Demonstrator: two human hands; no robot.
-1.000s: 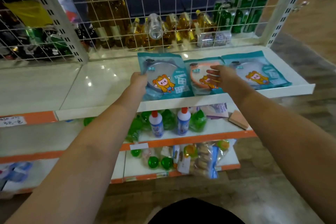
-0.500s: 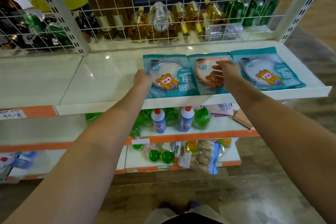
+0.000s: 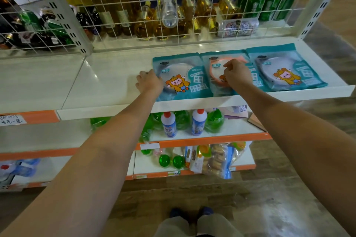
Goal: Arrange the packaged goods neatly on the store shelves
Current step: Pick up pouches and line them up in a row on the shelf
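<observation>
Three teal packets lie flat in a row on the white shelf [image 3: 107,82], right of the frame's centre, below a wire grid [image 3: 173,15] with bottles behind it. The left packet [image 3: 185,81] and middle packet [image 3: 217,75] overlap slightly at their edges; the right packet [image 3: 285,69] lies just beside the middle one. The left hand [image 3: 149,82] rests at the left packet's left edge, fingers curled against it, apparently to nudge it into line; whether it pinches the edge I cannot tell. The right hand [image 3: 238,73] presses on the middle packet with fingers bent, seemingly holding it steady. The packets' bottom edges sit along the shelf's front lip, labels up so shoppers can read them. Lower shelves hold white bottles [image 3: 169,124] and green items.
</observation>
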